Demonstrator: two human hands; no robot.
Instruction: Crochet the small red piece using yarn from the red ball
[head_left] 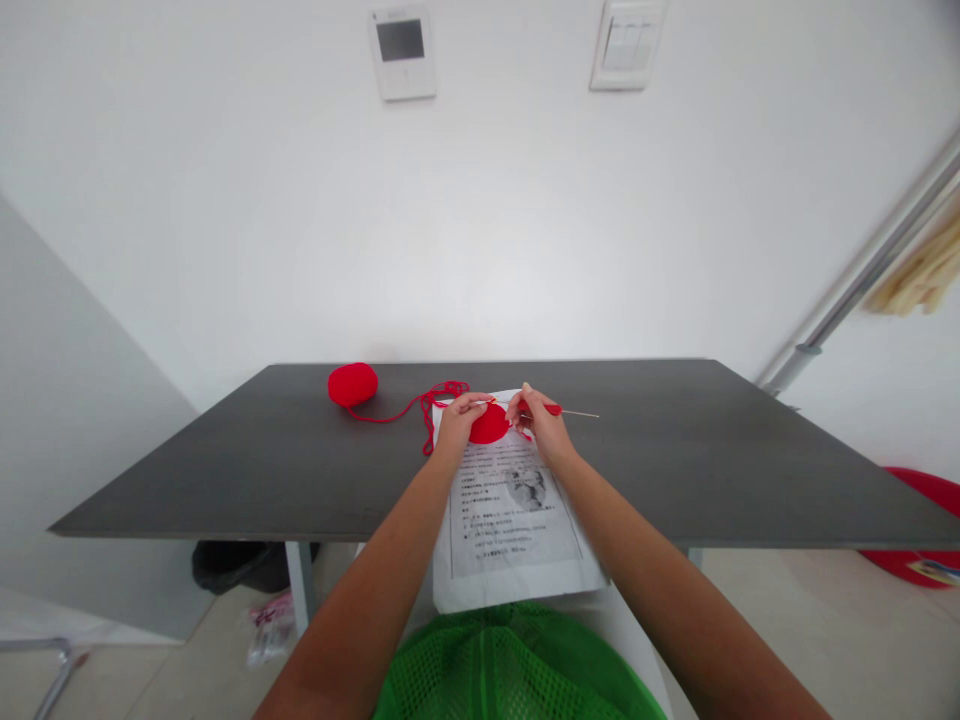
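- I read the step in hand as close work along the rim of the red disc (489, 426), which looks like yarn; whether a stitch is under way I cannot tell from here.
- The disc sits between the hands, over the far part of the printed sheet (517, 550), midway between the left and right edges of the table (675, 440). I can't tell whether it rests on the sheet or is held above it.
- My left hand (463, 414) is nearly closed, fingertips bent onto the disc's left and upper rim, apparently pinching it.
- My right hand (534, 412) is curled round the red-handled tool (553, 409) at the disc's right rim. Its thin shaft points toward the table's right edge; any working tip is hidden from me.
- A short red strand (526, 435) hangs just below that hand.
- The yarn ball (352, 384) lies near the far left corner, its yarn running to loose loops (446, 388) beside the left hand.
- The sheet overhangs the table's near edge.
- My next move, I judge, calls for a steady left pinch, a small right-wrist turn at the rim, and enough slack from those loops to avoid a snag.
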